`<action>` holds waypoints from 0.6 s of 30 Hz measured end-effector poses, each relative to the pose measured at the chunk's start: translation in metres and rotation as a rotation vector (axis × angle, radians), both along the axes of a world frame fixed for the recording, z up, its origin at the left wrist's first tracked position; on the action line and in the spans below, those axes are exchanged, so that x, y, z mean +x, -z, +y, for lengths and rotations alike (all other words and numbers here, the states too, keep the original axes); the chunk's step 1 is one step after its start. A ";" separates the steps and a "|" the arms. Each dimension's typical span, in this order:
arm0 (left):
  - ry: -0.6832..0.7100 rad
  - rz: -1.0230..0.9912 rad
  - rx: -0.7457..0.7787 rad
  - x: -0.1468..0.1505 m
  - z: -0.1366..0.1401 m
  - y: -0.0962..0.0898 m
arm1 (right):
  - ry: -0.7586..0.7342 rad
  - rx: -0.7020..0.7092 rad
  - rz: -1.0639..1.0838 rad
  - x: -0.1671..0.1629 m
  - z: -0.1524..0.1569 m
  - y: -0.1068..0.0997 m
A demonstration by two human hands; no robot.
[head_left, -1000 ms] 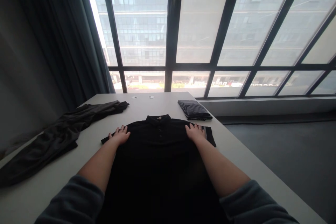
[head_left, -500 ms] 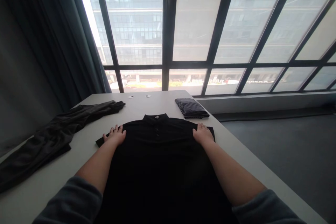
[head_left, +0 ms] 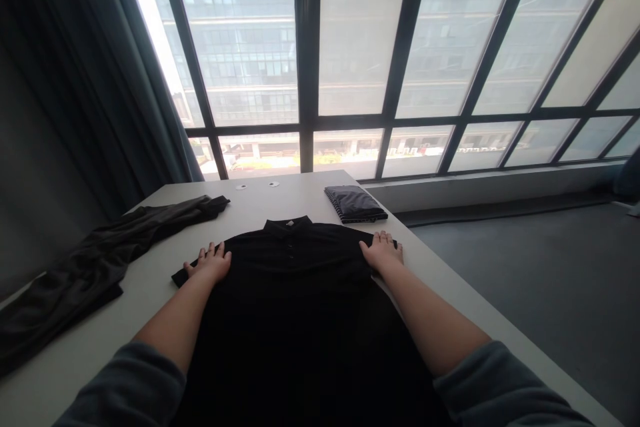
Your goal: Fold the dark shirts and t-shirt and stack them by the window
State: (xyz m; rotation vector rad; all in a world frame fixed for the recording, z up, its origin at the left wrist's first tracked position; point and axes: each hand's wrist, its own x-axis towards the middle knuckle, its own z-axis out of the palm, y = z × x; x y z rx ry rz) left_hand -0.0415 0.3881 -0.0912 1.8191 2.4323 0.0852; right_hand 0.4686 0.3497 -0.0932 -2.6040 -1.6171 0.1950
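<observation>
A black polo shirt (head_left: 300, 307) lies spread out on the white table (head_left: 140, 320), its collar toward the window and its lower part running out of view below. My left hand (head_left: 211, 263) rests flat on the shirt's left sleeve area, fingers spread. On the right sleeve lies my right hand (head_left: 383, 252), palm down with the fingers apart. Neither hand grips the cloth. Part of each sleeve is hidden under the hands.
A dark crumpled garment (head_left: 100, 257) stretches along the table's left side. Near the far right corner sits a folded dark grey garment (head_left: 354, 203) with a striped edge. Large windows (head_left: 365, 33) stand behind the table, a dark curtain (head_left: 95, 67) at left.
The view has turned slightly to the right. My right hand has shifted outward on the sleeve, its fingers now more spread; my left hand stays on its sleeve.
</observation>
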 end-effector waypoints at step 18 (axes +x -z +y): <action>0.014 0.014 -0.002 -0.005 0.008 -0.001 | 0.015 -0.025 0.002 -0.005 0.005 -0.007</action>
